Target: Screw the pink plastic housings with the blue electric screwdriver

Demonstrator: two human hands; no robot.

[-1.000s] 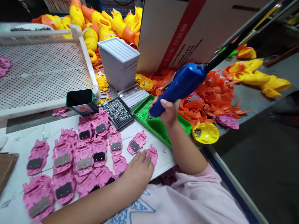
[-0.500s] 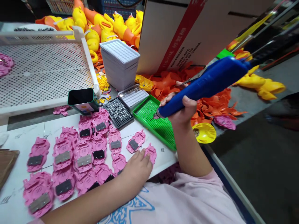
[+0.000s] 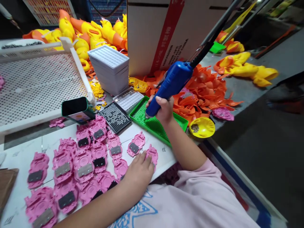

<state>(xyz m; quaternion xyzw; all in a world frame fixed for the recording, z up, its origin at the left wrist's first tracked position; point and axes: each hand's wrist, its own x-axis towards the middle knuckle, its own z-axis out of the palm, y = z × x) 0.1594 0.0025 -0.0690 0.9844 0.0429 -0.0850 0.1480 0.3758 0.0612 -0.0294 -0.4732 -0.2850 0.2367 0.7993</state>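
My right hand (image 3: pixel 165 109) is wrapped round a blue electric screwdriver (image 3: pixel 169 80), which tilts down to the left. Its tip is over the green perforated tray (image 3: pixel 174 118), which holds many tiny screws; contact with them I cannot make out. My left hand (image 3: pixel 140 171) lies with outstretched fingers on the near edge of a pink plastic housing (image 3: pixel 151 154), partly covering it. Just beyond the fingertips is another pink housing (image 3: pixel 136 144) with a dark grey cover plate. Several more such housings (image 3: pixel 84 164) lie in rows to the left, with grey or black covers.
A black screw tray (image 3: pixel 115 116) and a white tray of round discs (image 3: pixel 129 98) adjoin the green one. Stacked white trays (image 3: pixel 109 71), a dark open container (image 3: pixel 75 109) and a white perforated crate (image 3: pixel 35 82) stand behind. A yellow bowl (image 3: pixel 204 127) is at the right, near orange parts (image 3: pixel 204 91).
The screwdriver has swung to a steeper angle, and my right hand has moved left and away from me over the green tray. My left hand stays at the same pink housing.
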